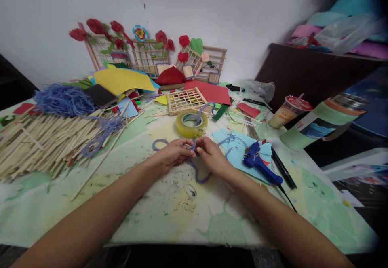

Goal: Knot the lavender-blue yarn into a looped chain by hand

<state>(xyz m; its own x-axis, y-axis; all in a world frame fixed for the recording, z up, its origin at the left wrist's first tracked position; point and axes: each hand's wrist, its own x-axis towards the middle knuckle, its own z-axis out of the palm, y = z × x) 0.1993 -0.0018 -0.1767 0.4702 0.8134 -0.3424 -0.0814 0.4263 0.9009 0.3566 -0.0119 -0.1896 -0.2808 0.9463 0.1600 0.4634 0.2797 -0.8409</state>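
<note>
My left hand (177,153) and my right hand (211,153) meet over the middle of the table, fingertips pinched together on purple yarn (202,180). One part of the yarn hangs below the fingers in a curve, and a loop lies left of my left hand. The exact grip is partly hidden by the fingers. Right behind the hands stands a roll of yellow tape (184,129). A twisted piece of purple cord (199,116) rests across its ring. Beyond it lies a small lattice of wooden sticks (185,100).
A blue glue gun (260,165) lies on light blue paper (235,157), beside a black marker (284,169). A cup (289,112) and a bottle (324,120) line the right edge. Wooden sticks (39,146) and a yarn heap (65,99) cover the left. Stick trellises with paper flowers (150,58) lean at the wall.
</note>
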